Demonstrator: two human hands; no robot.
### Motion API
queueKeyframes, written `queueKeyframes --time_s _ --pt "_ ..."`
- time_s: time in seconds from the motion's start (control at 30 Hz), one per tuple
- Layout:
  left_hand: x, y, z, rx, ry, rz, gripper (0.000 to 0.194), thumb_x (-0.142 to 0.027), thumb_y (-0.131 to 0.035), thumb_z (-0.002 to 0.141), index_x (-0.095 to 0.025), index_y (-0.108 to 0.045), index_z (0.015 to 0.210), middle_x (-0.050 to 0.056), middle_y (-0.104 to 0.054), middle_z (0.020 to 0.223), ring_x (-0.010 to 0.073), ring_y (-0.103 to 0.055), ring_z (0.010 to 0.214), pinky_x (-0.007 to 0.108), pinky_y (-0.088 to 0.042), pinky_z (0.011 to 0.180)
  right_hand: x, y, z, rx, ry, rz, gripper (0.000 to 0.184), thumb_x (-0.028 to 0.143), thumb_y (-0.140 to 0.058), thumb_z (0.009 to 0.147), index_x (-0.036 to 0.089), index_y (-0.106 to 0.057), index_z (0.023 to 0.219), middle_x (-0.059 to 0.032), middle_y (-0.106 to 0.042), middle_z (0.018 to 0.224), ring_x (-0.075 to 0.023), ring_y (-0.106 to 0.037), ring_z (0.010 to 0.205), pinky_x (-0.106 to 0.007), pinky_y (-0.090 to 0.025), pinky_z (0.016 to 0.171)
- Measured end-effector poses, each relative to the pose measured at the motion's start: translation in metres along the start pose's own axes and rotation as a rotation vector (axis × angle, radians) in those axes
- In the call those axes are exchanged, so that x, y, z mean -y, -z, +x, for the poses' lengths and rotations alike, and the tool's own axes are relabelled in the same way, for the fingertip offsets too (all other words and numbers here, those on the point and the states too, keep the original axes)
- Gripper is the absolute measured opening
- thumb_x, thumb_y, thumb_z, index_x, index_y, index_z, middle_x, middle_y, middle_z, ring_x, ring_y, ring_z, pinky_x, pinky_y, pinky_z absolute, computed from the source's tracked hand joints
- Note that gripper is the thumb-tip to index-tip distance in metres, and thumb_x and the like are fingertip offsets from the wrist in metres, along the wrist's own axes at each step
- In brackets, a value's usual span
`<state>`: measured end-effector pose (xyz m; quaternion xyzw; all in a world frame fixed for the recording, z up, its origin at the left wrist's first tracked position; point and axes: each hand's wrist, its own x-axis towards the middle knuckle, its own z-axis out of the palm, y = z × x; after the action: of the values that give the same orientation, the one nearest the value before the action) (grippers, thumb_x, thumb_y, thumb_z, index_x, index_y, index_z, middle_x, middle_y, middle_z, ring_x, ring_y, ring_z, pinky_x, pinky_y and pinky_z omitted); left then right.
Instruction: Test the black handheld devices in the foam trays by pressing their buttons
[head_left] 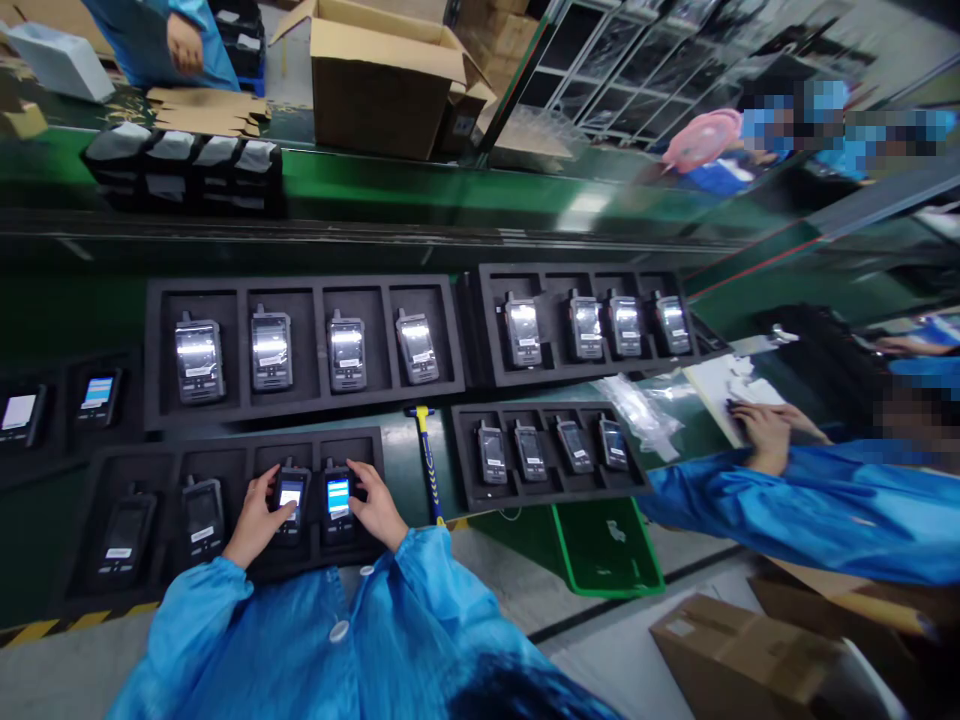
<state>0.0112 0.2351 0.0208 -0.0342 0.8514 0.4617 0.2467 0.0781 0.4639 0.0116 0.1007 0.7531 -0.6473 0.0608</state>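
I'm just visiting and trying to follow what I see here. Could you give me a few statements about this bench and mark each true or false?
1. The left hand touches a handset with a lit screen. True.
2. The right hand holds the yellow-handled hammer. False: it rests at a second lit handset; the hammer lies untouched between trays.
3. The near foam tray holds four handsets. True.
4. The cardboard box is closed. False: its flaps are open.

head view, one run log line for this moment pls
left hand: on lit handset | right hand: on second lit handset | both in near foam tray | hammer right of tray
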Motion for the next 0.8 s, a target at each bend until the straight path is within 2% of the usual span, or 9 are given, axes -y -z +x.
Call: queueKeyframes --time_s 0.2,0.27,0.33,0.4,0.5,0.8 --pt "0.003 -0.002 0.0 -0.01 -0.012 -0.037 0.083 -0.048 -0.055 0.062 -0.007 -0.042 0.133 0.014 -0.043 0.113 0.0266 -0.046 0.098 0.044 -0.04 0.089 -0.001 -0.001 0.001 -0.018 -0.004 0.003 0.063 0.012 -0.046 0.067 0.016 -0.051 0.13 -0.0087 -0.044 0.127 -0.0187 -0.047 0.116 -0.033 -0.044 0.096" --pt "0.005 -0.001 -0.001 -0.008 -0.022 -0.06 0.081 -0.045 -0.052 0.063 -0.006 -0.042 0.133 0.014 -0.044 0.112 0.0264 -0.045 0.099 0.044 -0.039 0.09 -0.001 -0.001 -0.001 -0.009 -0.01 0.0 0.067 0.013 -0.047 0.067 0.017 -0.048 0.133 -0.009 -0.043 0.129 -0.0193 -0.045 0.118 -0.034 -0.043 0.097" --pt "0.006 0.0 -0.001 0.005 -0.024 -0.062 0.082 -0.043 -0.05 0.062 -0.004 -0.041 0.133 0.015 -0.044 0.113 0.0264 -0.045 0.1 0.043 -0.039 0.089 0.0 -0.001 -0.007 0.03 -0.007 -0.011 0.078 0.013 -0.05 0.064 0.018 -0.038 0.141 -0.0093 -0.036 0.137 -0.0204 -0.038 0.126 -0.037 -0.037 0.104" --pt "0.006 0.001 -0.002 0.014 -0.021 -0.049 0.083 -0.042 -0.049 0.062 -0.003 -0.04 0.135 0.015 -0.043 0.113 0.0265 -0.045 0.1 0.043 -0.039 0.088 0.001 -0.001 -0.014 0.078 0.0 -0.02 0.089 0.012 -0.051 0.062 0.017 -0.026 0.147 -0.0094 -0.026 0.145 -0.0207 -0.027 0.133 -0.039 -0.026 0.112" --pt "0.007 0.002 -0.002 0.015 -0.023 -0.045 0.084 -0.042 -0.048 0.063 -0.002 -0.039 0.136 0.014 -0.043 0.113 0.0259 -0.044 0.1 0.042 -0.04 0.088 0.001 -0.001 -0.024 0.103 -0.006 -0.019 0.092 0.011 -0.049 0.062 0.013 -0.021 0.149 -0.01 -0.021 0.148 -0.0195 -0.019 0.137 -0.039 -0.016 0.116" --pt "0.006 0.002 -0.002 0.03 -0.002 -0.069 0.085 -0.039 -0.047 0.061 -0.001 -0.039 0.136 0.015 -0.042 0.115 0.0257 -0.043 0.1 0.041 -0.04 0.086 -0.004 -0.007 -0.026 0.04 -0.031 -0.062 0.091 0.004 -0.05 0.062 0.017 -0.025 0.148 -0.0076 -0.024 0.147 -0.0201 -0.025 0.135 -0.041 -0.02 0.116"
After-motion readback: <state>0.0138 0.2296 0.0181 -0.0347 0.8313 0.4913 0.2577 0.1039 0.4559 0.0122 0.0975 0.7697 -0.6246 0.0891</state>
